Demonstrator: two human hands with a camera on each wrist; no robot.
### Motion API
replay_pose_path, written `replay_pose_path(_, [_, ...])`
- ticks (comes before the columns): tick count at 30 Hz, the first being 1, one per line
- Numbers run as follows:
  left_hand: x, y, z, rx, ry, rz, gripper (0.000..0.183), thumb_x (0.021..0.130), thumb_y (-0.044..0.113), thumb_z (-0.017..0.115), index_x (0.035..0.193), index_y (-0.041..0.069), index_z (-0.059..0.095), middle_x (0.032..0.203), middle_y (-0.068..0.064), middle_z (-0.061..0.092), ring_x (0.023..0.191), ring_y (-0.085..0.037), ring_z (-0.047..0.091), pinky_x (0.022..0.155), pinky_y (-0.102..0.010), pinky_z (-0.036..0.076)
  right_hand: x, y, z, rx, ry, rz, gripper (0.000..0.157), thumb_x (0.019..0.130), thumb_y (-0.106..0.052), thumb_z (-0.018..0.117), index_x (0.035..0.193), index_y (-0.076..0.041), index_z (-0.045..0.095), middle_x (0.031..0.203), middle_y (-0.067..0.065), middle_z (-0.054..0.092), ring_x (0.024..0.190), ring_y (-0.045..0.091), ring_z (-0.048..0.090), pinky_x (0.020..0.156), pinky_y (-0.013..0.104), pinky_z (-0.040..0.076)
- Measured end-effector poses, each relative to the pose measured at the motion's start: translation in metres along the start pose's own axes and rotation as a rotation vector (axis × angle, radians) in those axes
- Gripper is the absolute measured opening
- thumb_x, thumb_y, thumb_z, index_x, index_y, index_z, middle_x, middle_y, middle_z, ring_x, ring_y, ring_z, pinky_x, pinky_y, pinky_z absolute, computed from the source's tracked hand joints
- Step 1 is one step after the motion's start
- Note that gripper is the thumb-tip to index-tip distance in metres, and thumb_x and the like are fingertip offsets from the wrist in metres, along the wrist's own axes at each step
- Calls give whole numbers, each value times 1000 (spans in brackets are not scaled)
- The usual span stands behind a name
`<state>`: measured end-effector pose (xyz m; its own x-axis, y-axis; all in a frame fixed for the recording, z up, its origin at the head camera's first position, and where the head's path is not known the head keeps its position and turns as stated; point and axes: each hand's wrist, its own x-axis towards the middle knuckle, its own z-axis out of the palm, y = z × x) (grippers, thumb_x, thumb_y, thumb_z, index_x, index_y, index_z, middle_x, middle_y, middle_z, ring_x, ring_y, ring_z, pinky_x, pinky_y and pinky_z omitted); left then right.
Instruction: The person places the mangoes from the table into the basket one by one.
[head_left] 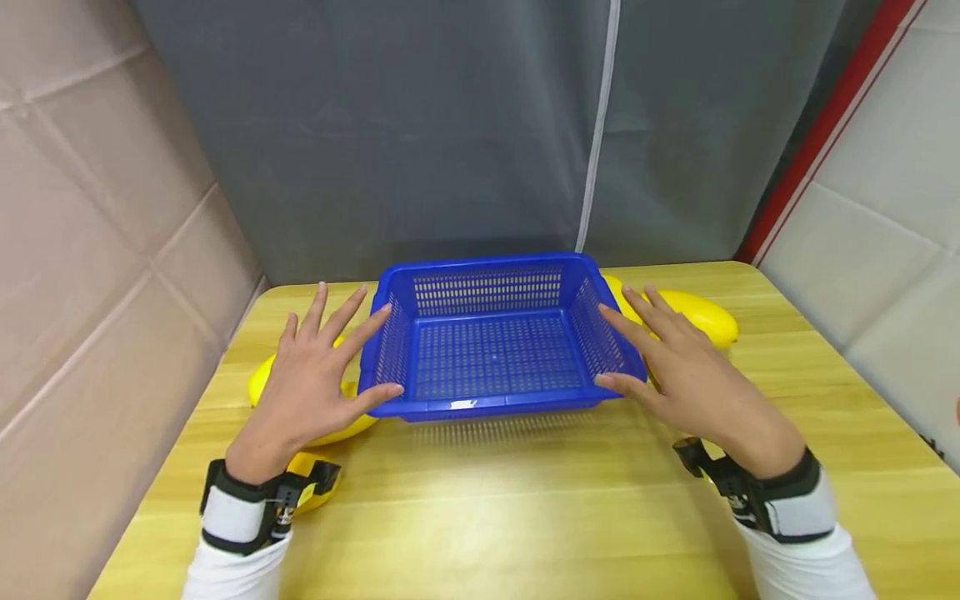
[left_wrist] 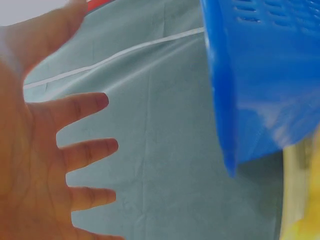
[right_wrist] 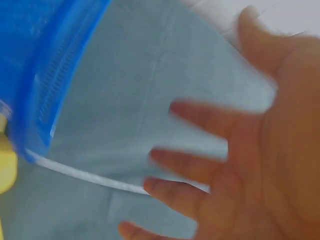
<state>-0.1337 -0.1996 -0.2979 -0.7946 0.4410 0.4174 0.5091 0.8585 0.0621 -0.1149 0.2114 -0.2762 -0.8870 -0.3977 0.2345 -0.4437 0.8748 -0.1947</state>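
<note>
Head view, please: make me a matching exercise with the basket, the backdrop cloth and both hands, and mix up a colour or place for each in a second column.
Column one:
1. Basket
2. Backdrop cloth
3. Left hand
4. Right hand

Column two:
A. Spread open by the basket's right end
B. Blue, with nothing in it
C. Spread open by the basket's left end
D. Grey, behind the basket

Right pairs: 1-B, 2-D, 3-C, 4-A.
</note>
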Motion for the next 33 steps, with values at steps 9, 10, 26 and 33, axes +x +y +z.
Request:
replay_pose_path(9, [-28, -19, 7, 44, -75, -36, 79, 78, 54, 69, 142, 13, 46, 138, -17, 47, 125, -46, 39, 89, -66, 35, 2, 17, 17, 51, 156, 197, 57, 93, -41, 59, 122, 7, 57, 109, 26, 60, 92, 39, 59, 71, 54, 50])
replay_pose_path(10, [-30, -21, 8, 48, -89, -39, 78, 78, 54, 70, 141, 13, 48, 136, -17, 49, 122, -45, 41, 88, -65, 37, 2, 20, 19, 53, 150, 201, 57, 93, -41, 59, 122, 8, 57, 107, 27, 61, 90, 39, 59, 69, 53, 50])
replay_pose_path(26, [-36, -40, 12, 75, -391, -126, 83, 75, 55, 73, 138, 7, 50, 129, -20, 54, 113, -44, 49, 88, -64, 39, 14, 32, 31, 87, -6, 245, 57, 93, -40, 60, 110, 14, 58, 73, 12, 60, 60, 23, 54, 53, 35, 47])
replay_pose_path(33, [-37, -46, 19, 58, -485, -178, 82, 70, 48, 80, 135, 8, 53, 127, -19, 55, 108, -43, 50, 86, -64, 40, 16, 32, 39, 89, -12, 220, 46, 94, -37, 60, 97, 9, 60, 59, 2, 49, 51, 18, 48, 47, 29, 38])
